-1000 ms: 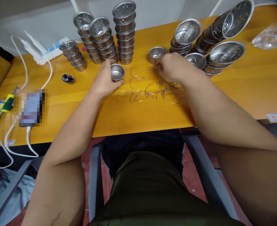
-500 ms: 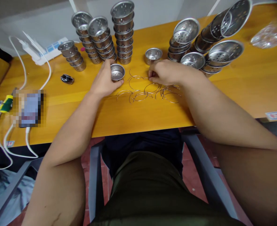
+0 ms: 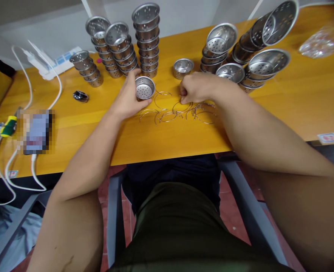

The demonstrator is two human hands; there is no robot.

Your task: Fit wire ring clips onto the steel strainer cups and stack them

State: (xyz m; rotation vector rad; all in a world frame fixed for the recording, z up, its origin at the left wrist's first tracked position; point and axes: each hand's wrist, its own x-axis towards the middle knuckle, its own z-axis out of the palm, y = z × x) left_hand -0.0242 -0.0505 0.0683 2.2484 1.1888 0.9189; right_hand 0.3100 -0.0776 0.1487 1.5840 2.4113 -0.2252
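Head view: our left hand (image 3: 129, 99) grips a small perforated steel cup (image 3: 144, 88), tilted with its mouth toward us. Just right of it, our right hand (image 3: 197, 87) is closed, apparently pinching a wire ring (image 3: 183, 107) from the scattered rings (image 3: 181, 112) on the wooden table (image 3: 169, 139). Cup stacks (image 3: 144, 37) crowd the far edge; the near side lies open.

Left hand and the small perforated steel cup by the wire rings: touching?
Touching. The head view shows the left hand wrapped around the small perforated steel cup, thumb and fingers on its wall, tilting its mouth toward the camera.
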